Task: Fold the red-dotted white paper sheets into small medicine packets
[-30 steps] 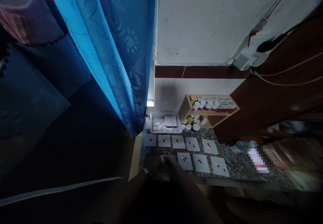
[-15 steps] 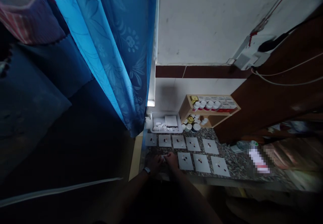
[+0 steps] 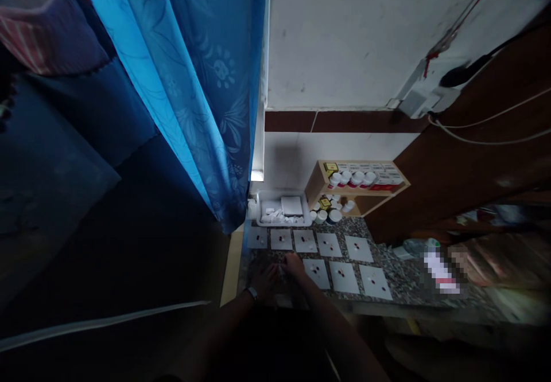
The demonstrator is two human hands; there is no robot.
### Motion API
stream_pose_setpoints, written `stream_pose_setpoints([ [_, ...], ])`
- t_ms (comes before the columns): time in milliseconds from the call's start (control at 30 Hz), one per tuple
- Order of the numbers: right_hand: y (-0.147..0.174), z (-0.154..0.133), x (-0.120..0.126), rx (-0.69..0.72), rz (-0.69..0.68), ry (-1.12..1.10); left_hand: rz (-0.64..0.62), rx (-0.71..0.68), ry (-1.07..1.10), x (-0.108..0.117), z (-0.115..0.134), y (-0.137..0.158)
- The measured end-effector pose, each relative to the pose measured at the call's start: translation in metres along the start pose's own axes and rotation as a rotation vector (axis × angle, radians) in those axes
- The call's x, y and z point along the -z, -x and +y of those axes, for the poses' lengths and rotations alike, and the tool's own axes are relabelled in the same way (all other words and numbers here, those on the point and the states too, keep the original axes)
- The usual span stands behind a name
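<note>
My left hand (image 3: 264, 280), with a band on its wrist, rests low over the speckled counter (image 3: 297, 288), its fingers stretched toward the other hand. Close by on the right, my right hand (image 3: 294, 265) has its fingers curled together. A small pale bit shows at its fingertips, too dim and covered to name. Just right of that hand lies a white paper square (image 3: 316, 273) with several pills on it. Behind the hands, another paper square (image 3: 281, 239) carries small dark and light pills. More such squares with pills form two rows.
A white tray (image 3: 284, 224) with crumpled white packets stands at the back. Beside it, a wooden shelf (image 3: 365, 194) holds white bottles and boxes. A blue curtain (image 3: 206, 84) hangs at left. A clear bottle (image 3: 415, 248) lies at right, near a blurred-out patch.
The small white folded piece between my fingers has become mostly hidden. My left fingers have straightened, and my right hand has shifted slightly up and away from the left.
</note>
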State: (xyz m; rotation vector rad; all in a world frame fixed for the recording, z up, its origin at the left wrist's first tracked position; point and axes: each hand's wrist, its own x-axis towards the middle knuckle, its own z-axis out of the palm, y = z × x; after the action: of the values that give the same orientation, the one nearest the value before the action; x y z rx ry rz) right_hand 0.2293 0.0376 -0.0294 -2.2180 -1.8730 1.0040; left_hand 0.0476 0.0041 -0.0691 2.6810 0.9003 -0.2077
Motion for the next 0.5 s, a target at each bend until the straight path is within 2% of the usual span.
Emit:
stream_pose_setpoints([
  [233,-0.006,0.005,-0.008,-0.017,-0.032,-0.08,-0.065,0.026,0.07,0.011,0.006,0.002],
  [333,0.0,0.006,-0.011,-0.029,-0.013,-0.094,-0.054,0.044,0.096,0.012,0.007,0.001],
  [500,0.007,0.003,-0.017,-0.044,0.049,-0.119,-0.072,-0.018,0.112,0.007,0.001,-0.005],
])
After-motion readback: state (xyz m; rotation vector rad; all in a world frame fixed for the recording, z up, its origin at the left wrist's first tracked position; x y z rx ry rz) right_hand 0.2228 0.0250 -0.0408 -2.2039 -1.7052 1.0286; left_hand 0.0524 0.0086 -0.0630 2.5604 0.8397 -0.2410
